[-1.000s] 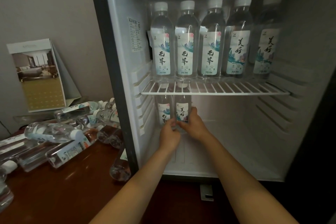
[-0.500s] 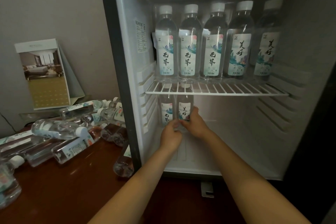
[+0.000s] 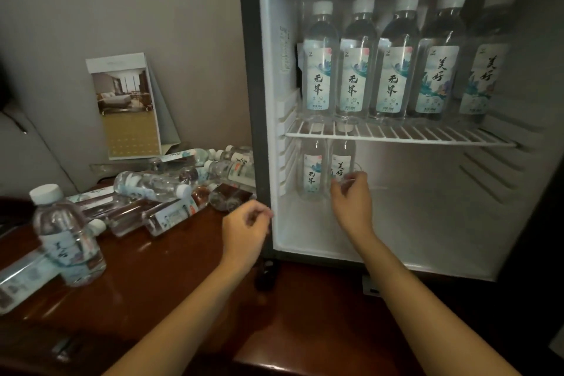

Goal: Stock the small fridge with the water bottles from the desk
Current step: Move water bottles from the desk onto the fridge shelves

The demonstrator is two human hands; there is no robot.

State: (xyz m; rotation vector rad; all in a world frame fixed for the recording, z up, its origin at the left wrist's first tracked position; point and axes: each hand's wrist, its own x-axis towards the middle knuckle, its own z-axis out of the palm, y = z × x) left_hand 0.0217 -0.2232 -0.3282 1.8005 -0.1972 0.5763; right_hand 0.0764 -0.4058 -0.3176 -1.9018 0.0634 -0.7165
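The small fridge (image 3: 427,241) stands open on the desk. Several water bottles (image 3: 393,67) stand in a row on its wire shelf (image 3: 412,133). Below the shelf two bottles stand at the back left: one (image 3: 311,174) by the wall and a second (image 3: 341,162) to its right. My right hand (image 3: 352,204) is inside the fridge, its fingers curled round the lower part of that second bottle. My left hand (image 3: 244,230) hangs just outside the fridge's left edge, fingers loosely curled and holding nothing. Several more bottles (image 3: 171,192) lie piled on the wooden desk (image 3: 171,278).
One bottle (image 3: 68,235) stands upright at the desk's left, with others lying beside it. A folded card with a room photo (image 3: 128,107) leans against the wall behind the pile. The fridge's dark left frame (image 3: 253,101) separates the desk pile from the interior.
My left hand has let go of the left lower bottle and pulled back out of the fridge to the left. My right hand stays on the second bottle. The view has shifted left.
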